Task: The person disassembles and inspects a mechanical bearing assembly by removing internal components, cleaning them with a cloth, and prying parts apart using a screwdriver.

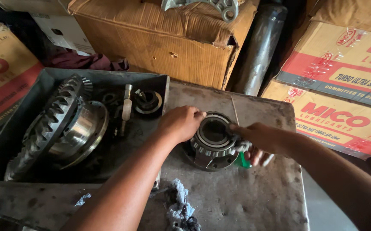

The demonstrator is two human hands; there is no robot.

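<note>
Dim overall, lit by soft daylight from about 2 o'clock, brightest on the cardboard boxes (339,81) there. Deep shadow toward 9 and 7 o'clock, swallowing the metal tray (18,132). Mild glare on the polished hub (80,130). Sharp at centre, slightly stretched and soft toward the edges; faint motion blur at 4 o'clock.

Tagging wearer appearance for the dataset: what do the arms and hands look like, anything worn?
Both forearms are bare, with no sleeves in view. The left hand and right hand wear no gloves. No watch, ring or wristband is visible.
</note>
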